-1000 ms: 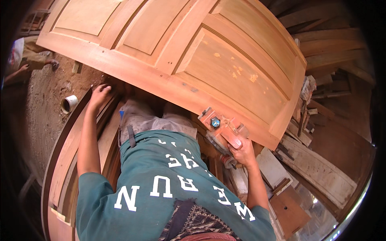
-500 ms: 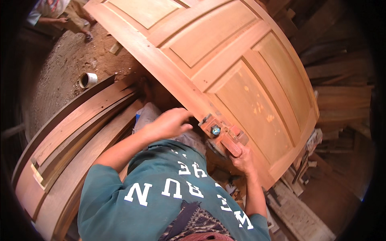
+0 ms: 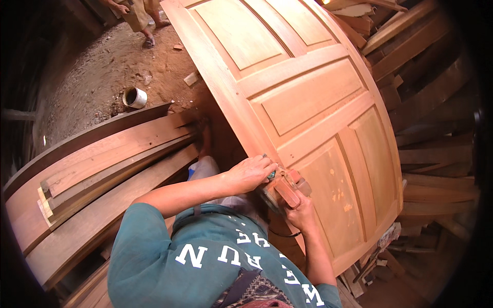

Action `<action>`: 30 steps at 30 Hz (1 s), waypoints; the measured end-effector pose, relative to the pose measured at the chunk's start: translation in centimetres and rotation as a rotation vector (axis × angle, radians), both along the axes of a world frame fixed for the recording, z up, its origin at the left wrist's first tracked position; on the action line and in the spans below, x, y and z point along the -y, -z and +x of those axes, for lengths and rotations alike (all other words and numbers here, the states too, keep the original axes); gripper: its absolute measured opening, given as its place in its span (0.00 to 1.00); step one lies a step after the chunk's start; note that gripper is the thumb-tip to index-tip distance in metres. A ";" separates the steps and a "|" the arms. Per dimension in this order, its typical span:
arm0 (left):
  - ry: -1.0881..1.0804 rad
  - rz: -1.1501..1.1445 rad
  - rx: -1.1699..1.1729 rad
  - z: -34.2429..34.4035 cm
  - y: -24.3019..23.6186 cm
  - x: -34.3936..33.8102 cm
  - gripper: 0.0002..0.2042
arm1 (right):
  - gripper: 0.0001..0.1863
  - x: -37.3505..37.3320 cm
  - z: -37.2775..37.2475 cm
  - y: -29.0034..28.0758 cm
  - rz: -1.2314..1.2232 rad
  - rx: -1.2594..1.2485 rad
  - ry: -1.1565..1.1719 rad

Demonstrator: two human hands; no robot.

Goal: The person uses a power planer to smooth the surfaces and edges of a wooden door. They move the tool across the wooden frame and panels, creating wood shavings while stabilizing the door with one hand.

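Observation:
A pale wooden panel door point(image 3: 303, 113) lies across the middle and right, with yellowish patches on its lower panel. An orange power planer point(image 3: 283, 191) is at the door's near left edge, a dark cord below it. My left hand point(image 3: 251, 173) is closed on the front knob of the planer, partly covering it. My right hand point(image 3: 300, 210) grips the rear handle. The planer's underside and its exact contact with the door are hidden.
Long boards point(image 3: 87, 205) are stacked at my left. A white bucket point(image 3: 138, 98) lies on its side on the dirt ground point(image 3: 108, 66). A co-worker's legs and hand point(image 3: 141, 18) show at top left. Loose timber point(image 3: 426, 154) is piled on the right.
My left hand has risen from low at the left onto the planer's front. My right hand still holds the handle. The view has turned, so the door appears more upright.

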State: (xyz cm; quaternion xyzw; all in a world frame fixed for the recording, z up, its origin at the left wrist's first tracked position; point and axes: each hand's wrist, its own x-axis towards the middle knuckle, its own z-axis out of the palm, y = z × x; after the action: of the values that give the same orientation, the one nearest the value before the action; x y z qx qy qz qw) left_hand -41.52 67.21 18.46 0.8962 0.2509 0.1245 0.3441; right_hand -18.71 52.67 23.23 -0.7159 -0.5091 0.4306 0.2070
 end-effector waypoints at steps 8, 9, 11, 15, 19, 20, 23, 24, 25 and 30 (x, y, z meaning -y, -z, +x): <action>0.050 0.163 -0.056 -4.7 1.4 -8.8 0.24 | 0.10 -9.4 -4.8 0.8 0.078 -0.037 -0.019; 0.040 0.146 -0.048 -5.4 1.6 -10.1 0.24 | 0.11 -10.8 -5.6 0.8 0.079 -0.039 -0.018; 0.019 0.098 -0.033 -6.8 1.7 -12.1 0.23 | 0.12 -13.1 -6.9 0.7 0.070 -0.030 -0.027; -0.067 0.090 -0.026 -8.9 2.1 -15.4 0.24 | 0.14 -17.5 -9.2 0.8 0.082 -0.066 -0.023; -0.112 0.111 -0.017 -10.7 1.5 -18.1 0.24 | 0.15 -20.8 -10.8 1.3 0.067 -0.051 -0.045; -0.118 0.117 -0.023 -11.3 1.3 -18.9 0.25 | 0.15 -21.7 -11.3 1.3 0.041 -0.028 -0.052; -0.094 0.155 -0.045 -13.0 1.3 -22.2 0.25 | 0.15 -24.7 -12.9 1.3 -0.005 -0.008 -0.052; -0.094 0.156 -0.050 -13.6 1.3 -23.2 0.26 | 0.15 -25.7 -13.6 1.3 0.002 -0.037 -0.040; -0.099 0.149 -0.058 -14.3 1.2 -24.2 0.26 | 0.15 -26.9 -14.3 1.3 0.014 -0.067 -0.031; -0.138 0.125 -0.025 -17.2 1.0 -29.1 0.26 | 0.14 -31.9 -17.4 1.1 0.033 -0.096 -0.019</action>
State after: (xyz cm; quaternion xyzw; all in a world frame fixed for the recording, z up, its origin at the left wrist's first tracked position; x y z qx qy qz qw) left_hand -58.75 96.26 17.45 0.8980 0.3083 0.1520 0.2748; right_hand -36.09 84.59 22.14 -0.6861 -0.5124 0.4580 0.2386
